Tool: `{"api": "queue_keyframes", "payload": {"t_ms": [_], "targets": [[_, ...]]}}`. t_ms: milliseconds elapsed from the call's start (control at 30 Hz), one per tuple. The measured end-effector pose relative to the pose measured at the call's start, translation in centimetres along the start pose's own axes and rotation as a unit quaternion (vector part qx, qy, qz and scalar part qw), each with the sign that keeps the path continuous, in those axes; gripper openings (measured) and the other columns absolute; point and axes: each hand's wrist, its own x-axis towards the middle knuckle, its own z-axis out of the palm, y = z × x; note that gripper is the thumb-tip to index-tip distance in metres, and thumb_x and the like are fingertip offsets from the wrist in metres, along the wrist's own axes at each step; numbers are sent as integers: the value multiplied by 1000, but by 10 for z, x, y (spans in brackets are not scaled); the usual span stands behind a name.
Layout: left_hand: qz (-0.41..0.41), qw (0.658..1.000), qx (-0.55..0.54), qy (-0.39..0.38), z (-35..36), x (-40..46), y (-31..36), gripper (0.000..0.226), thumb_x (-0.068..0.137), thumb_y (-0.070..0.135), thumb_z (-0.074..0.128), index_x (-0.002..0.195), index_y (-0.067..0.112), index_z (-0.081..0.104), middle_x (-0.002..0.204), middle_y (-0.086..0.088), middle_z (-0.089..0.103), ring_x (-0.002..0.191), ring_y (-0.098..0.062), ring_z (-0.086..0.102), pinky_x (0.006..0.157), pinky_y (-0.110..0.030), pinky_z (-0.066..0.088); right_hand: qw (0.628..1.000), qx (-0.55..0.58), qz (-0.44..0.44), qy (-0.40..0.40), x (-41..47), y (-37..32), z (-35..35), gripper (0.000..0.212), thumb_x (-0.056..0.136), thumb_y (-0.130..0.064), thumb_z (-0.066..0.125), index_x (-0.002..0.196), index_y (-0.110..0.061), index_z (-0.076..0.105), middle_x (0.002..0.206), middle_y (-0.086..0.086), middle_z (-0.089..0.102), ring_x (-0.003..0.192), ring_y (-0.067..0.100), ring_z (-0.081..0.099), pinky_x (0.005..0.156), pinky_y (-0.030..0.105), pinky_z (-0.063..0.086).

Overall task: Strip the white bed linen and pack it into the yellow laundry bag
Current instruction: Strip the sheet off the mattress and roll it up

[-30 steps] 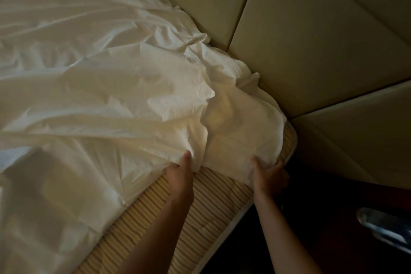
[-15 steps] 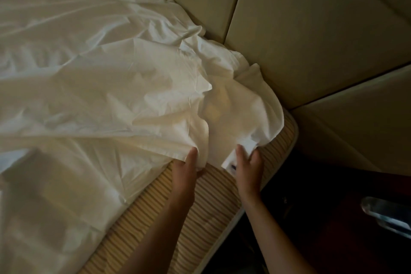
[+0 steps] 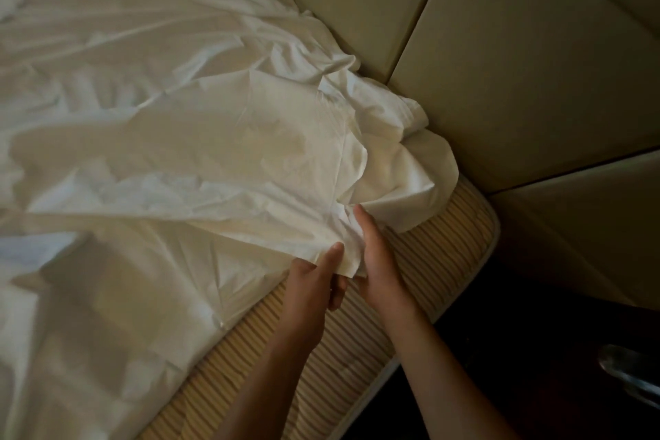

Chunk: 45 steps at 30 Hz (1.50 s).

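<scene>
Both hands now together at the mattress (image 3: pixel 421 261) corner. Right hand (image 3: pixel 380 261) has come left from the edge and meets the left hand (image 3: pixel 314 282); each pinches the gathered sheet (image 3: pixel 214 161) hem. More striped mattress bared than before. Sheet bunched against the headboard (image 3: pixel 500 64), rest spread over the bed.

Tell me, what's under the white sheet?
Where the sheet is pulled back, a striped mattress shows at the corner. Both hands, left and right, grip the sheet's edge. The rest underneath is covered.
</scene>
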Motion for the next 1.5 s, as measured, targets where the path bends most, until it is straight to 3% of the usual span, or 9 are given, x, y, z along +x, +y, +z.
{"api": "queue_keyframes", "payload": {"t_ms": [233, 333, 467, 667, 900, 1100, 1233, 1367, 1500], "targets": [[-71, 997, -21, 20, -23, 2, -17, 35, 97, 34, 59, 91, 0, 65, 65, -12, 55, 53, -17, 52, 47, -26, 40, 997, 26, 29, -67, 9, -16, 17, 25, 87, -4, 67, 112, -9, 68, 109, 14, 73, 100, 32, 71, 88, 49, 57], [-133, 969, -207, 7, -37, 15, -21, 56, 94, 52, 56, 128, 7, 61, 111, -14, 69, 96, -26, 67, 80, -38, 55, 990, 92, 37, -102, 9, -20, 22, 49, 81, -10, 69, 129, -5, 61, 126, 21, 65, 111, 38, 66, 87, 50, 57], [-97, 934, -332, -84, -53, 46, -8, 77, 98, 66, 39, 152, 11, 37, 152, -20, 43, 143, -40, 36, 122, -57, 17, 975, 152, 25, -158, 6, -28, 28, 53, 88, -16, 64, 140, -8, 53, 136, 20, 59, 123, 38, 59, 87, 47, 56], [-155, 945, -284, 56, -47, 68, 35, 84, 80, 72, 61, 132, 6, 60, 135, -18, 60, 121, -34, 61, 99, -51, 52, 966, 188, -11, -177, 10, -62, 49, 52, 90, -23, 65, 138, -5, 55, 145, 24, 49, 133, 42, 48, 112, 56, 37], [-23, 954, -284, 95, -47, 64, 71, 58, 85, 58, 54, 120, 12, 62, 111, -6, 73, 111, -22, 65, 97, -49, 49, 980, 126, -47, -143, 23, -127, 81, 49, 83, -16, 64, 132, -10, 61, 133, 17, 62, 118, 33, 62, 96, 44, 53], [313, 913, 100, 241, -57, 47, 86, 17, 88, 32, 61, 97, 19, 68, 89, 8, 69, 88, -6, 66, 76, -17, 49, 998, 22, -56, 10, 43, -140, 81, 32, 90, 1, 57, 120, -8, 67, 111, 12, 72, 91, 25, 72, 72, 34, 58], [397, 840, 279, 242, -73, 60, 88, 51, 81, 45, 74, 121, 18, 62, 112, 7, 58, 101, 3, 54, 88, -6, 41, 996, -42, -63, 51, 41, -144, 75, 24, 87, 5, 58, 104, -6, 70, 96, 10, 71, 86, 26, 68, 74, 35, 56], [383, 793, 439, 179, -83, 87, 89, 86, 73, 52, 79, 143, 11, 49, 140, -8, 48, 126, -19, 49, 103, -27, 42, 995, -60, -43, 73, 47, -151, 52, 12, 86, -1, 64, 87, -11, 70, 79, 4, 71, 72, 19, 69, 58, 29, 53], [373, 750, 519, 172, -80, 114, 86, 63, 71, 43, 85, 122, 11, 67, 113, -7, 67, 93, -30, 63, 83, -43, 54, 996, -23, -32, 83, 52, -152, 36, 12, 87, 2, 65, 92, -9, 68, 81, 4, 69, 63, 12, 68, 49, 22, 50]]}}
